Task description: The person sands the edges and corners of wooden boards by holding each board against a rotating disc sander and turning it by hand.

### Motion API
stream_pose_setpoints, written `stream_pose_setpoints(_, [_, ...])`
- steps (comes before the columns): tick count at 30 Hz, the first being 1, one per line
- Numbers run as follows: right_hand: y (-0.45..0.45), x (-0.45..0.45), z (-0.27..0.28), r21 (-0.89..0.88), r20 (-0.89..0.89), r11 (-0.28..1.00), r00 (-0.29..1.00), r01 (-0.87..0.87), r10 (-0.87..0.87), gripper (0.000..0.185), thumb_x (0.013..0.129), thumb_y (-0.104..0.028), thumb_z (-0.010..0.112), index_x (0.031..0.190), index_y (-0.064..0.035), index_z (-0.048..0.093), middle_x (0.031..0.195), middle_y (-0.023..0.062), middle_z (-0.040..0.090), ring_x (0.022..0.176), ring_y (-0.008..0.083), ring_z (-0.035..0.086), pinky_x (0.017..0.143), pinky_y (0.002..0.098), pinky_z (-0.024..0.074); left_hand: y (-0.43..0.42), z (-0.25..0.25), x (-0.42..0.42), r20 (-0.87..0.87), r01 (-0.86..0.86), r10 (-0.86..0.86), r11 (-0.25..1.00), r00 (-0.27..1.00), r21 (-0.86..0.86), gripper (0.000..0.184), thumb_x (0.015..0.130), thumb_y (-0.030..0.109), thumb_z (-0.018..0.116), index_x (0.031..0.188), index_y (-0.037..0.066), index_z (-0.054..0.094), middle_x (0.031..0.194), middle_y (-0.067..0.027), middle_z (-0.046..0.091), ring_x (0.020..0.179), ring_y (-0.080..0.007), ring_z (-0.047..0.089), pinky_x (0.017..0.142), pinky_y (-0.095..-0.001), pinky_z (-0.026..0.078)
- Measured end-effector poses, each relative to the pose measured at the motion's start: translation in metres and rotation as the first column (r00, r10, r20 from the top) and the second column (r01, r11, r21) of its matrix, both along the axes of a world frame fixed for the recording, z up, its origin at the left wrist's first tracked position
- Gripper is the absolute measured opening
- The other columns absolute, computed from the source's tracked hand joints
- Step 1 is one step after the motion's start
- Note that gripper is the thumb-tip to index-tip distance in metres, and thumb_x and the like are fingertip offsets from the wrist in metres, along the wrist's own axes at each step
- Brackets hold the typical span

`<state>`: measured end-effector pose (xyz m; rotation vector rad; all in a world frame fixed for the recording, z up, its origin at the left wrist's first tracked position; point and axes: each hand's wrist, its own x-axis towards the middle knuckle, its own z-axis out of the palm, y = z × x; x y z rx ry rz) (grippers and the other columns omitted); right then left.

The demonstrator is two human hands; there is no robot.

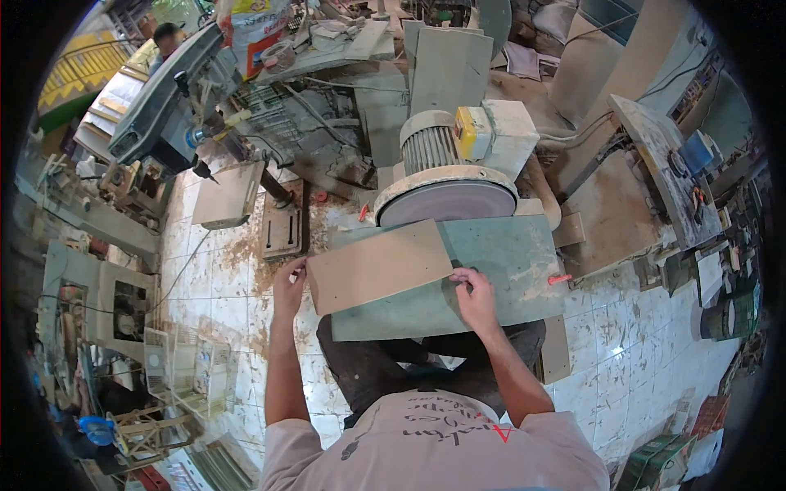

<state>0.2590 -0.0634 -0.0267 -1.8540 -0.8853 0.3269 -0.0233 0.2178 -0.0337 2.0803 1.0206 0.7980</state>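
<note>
A flat brown wooden board (378,266) with small dark holes near its corners lies tilted across the green work table (499,286) of a disc sander. Its far right corner is close to the sanding disc (449,204); I cannot tell whether they touch. My left hand (289,282) pinches the board's left end, fingers closed at the far left corner. At the near right corner my right hand (475,293) has its fingers curled and closed on the board's edge.
The sander's motor (430,141) stands behind the disc. A drill press (205,159) is at the left, with a person (166,39) beyond it. A red clamp handle (559,279) sticks out at the table's right edge. Sawdust covers the tiled floor (221,270).
</note>
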Motion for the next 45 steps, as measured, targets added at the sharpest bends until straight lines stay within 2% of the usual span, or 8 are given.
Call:
stream_pose_setpoints(17, [0.023,0.086,-0.004,0.001,0.045,0.98,0.979,0.2,-0.2,0.029,0.08,-0.002,0.054,0.107,0.0017,0.065,0.097,0.016,0.068,0.096,0.0298,0.059,0.087,0.0378,0.0465,-0.193,0.054,0.036,-0.213,0.464,-0.497,0.866,0.841,-0.188,0.024,0.071,0.015,0.079,0.087,0.003,0.065,0.081,-0.0093,0.065,0.074,-0.0265,0.06,0.069,-0.0344,0.05])
stream_pose_setpoints(19, [0.029,0.091,-0.004,-0.051,0.08,0.977,0.976,0.206,-0.202,0.03,0.081,-0.004,0.054,0.108,0.0027,0.064,0.1,0.0179,0.068,0.097,0.0313,0.062,0.086,0.0382,0.0479,-0.213,0.049,0.046,-0.163,0.36,-0.482,0.804,0.861,-0.474,0.032,0.077,0.019,0.078,0.096,0.0,0.06,0.087,-0.0109,0.065,0.076,-0.0174,0.064,0.068,-0.0301,0.052])
stream_pose_setpoints(22, [0.029,0.078,0.016,-0.089,0.026,0.974,0.978,0.209,-0.208,0.032,0.082,-0.007,0.054,0.11,0.0041,0.063,0.103,0.0206,0.067,0.095,0.033,0.065,0.085,0.0385,0.0494,-0.237,0.041,0.055,-0.062,0.262,-0.402,0.697,0.913,-0.667,0.038,0.087,0.026,0.071,0.108,-0.002,0.055,0.095,-0.0118,0.066,0.085,-0.0155,0.064,0.073,-0.0296,0.053])
stream_pose_setpoints(24, [0.024,0.077,0.013,-0.079,0.028,0.977,0.98,0.197,-0.195,0.033,0.082,-0.007,0.054,0.112,0.0046,0.062,0.103,0.0213,0.067,0.094,0.0336,0.065,0.084,0.0386,0.0499,-0.25,0.029,0.062,0.192,0.177,0.064,0.193,0.979,-0.965,0.041,0.095,0.03,0.06,0.119,-0.002,0.05,0.104,-0.0116,0.064,0.093,-0.0162,0.064,0.077,-0.031,0.054])
stream_pose_setpoints(25, [0.021,0.075,0.011,-0.069,0.029,0.981,0.983,0.182,-0.18,0.035,0.082,-0.008,0.054,0.114,0.0051,0.061,0.103,0.0221,0.067,0.093,0.0343,0.066,0.083,0.0387,0.0504,-0.255,0.018,0.064,0.19,0.175,0.064,0.191,0.98,-0.966,0.041,0.095,0.03,0.06,0.119,-0.002,0.05,0.104,-0.0116,0.064,0.093,-0.0162,0.064,0.077,-0.031,0.054])
stream_pose_setpoints(29, [0.012,0.075,0.005,-0.048,-0.004,0.979,0.98,0.196,-0.197,0.036,0.083,-0.007,0.053,0.117,0.0047,0.06,0.102,0.0214,0.068,0.094,0.0324,0.066,0.084,0.0375,0.0502,-0.254,0.012,0.06,0.369,0.352,0.056,0.203,0.928,-0.914,0.039,0.099,0.028,0.052,0.125,-0.001,0.05,0.11,-0.0089,0.062,0.096,-0.0147,0.063,0.079,-0.0293,0.055])
stream_pose_setpoints(37, [0.011,0.055,0.01,0.412,-0.556,0.911,0.785,-0.022,0.271,0.029,0.097,-0.01,0.036,0.117,0.0004,0.053,0.132,0.0119,0.052,0.121,0.0198,0.047,0.104,0.0317,0.0313,-0.217,0.001,-0.022,0.391,0.445,0.215,-0.361,0.895,-0.82,0.047,0.099,0.028,0.048,0.135,-0.002,0.042,0.096,-0.0095,0.064,0.082,-0.0146,0.064,0.072,-0.0263,0.054])
stream_pose_setpoints(45, [0.025,0.024,0.029,0.067,-0.373,0.987,0.914,-0.143,0.158,0.02,0.098,-0.021,0.052,0.105,-0.0029,0.051,0.091,-0.0005,0.052,0.087,0.008,0.049,0.081,0.0271,0.0421,-0.242,-0.005,-0.021,0.246,0.618,0.582,-0.617,0.775,-0.487,0.03,0.101,0.03,0.041,0.113,0.004,0.048,0.069,-0.0043,0.04,0.054,-0.0078,0.036,0.048,-0.0196,0.036])
